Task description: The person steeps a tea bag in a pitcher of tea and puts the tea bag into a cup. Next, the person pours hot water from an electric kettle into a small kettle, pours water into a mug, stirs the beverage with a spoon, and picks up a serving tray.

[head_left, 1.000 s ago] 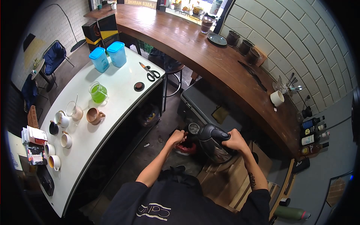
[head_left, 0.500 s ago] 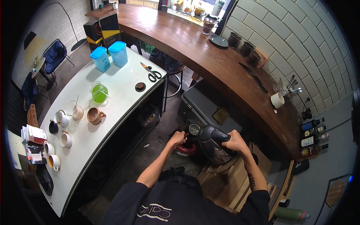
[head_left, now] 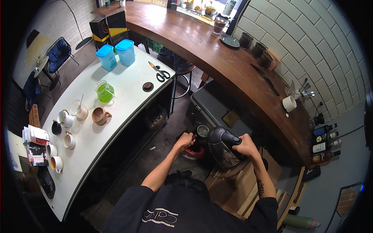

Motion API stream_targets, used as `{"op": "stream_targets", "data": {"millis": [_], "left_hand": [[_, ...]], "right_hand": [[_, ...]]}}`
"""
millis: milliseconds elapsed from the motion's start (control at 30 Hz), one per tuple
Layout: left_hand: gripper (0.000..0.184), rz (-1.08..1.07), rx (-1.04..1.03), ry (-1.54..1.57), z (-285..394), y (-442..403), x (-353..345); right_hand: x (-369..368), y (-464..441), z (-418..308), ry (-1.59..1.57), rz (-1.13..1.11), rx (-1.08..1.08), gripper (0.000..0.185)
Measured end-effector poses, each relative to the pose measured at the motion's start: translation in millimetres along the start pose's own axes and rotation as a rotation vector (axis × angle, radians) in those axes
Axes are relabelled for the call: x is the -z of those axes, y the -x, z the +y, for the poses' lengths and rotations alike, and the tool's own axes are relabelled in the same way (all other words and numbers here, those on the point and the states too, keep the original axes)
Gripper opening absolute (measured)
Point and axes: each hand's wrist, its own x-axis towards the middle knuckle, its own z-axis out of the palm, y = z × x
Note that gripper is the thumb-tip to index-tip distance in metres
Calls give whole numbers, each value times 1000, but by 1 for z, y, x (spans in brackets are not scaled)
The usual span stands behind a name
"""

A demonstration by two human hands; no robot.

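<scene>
My right hand [head_left: 245, 145] grips the handle of a dark electric kettle [head_left: 223, 149]. The kettle tilts, its front pointing at a small round cup [head_left: 202, 131] with shiny contents. I cannot make out a stream between them. Beside the cup my left hand [head_left: 187, 140] is closed around what looks like its handle; the fingers mostly cover it. Just below this hand is a red-rimmed item [head_left: 193, 152], partly hidden. Under the kettle lies a slatted wooden surface [head_left: 229, 182].
On the left, a white counter [head_left: 134, 93] bears a jug of green liquid [head_left: 104, 92], several mugs, scissors [head_left: 159, 73] and blue-lidded containers [head_left: 125, 54]. A curved wooden bar [head_left: 182, 37] runs across the back, above a grey chest [head_left: 217, 105]. Bottles [head_left: 323, 143] stand at right.
The camera view has shifted slightly, moving the surroundings a little to the right. Both hands keep their hold; the kettle sits slightly closer to upper right in view.
</scene>
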Motion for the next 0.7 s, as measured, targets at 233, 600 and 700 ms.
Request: {"op": "stream_targets", "data": {"millis": [233,600,700], "left_hand": [[43,-37,-6,3,5,5,3],[41,-48,40,-1,12,9,5],[40,-75,69,32,16,10,5]], "right_hand": [[-2,8,-2,-72,55,50,24],[-24,12,27,-58,188,135,27],[-31,16,34,-124,221,143,25]]}}
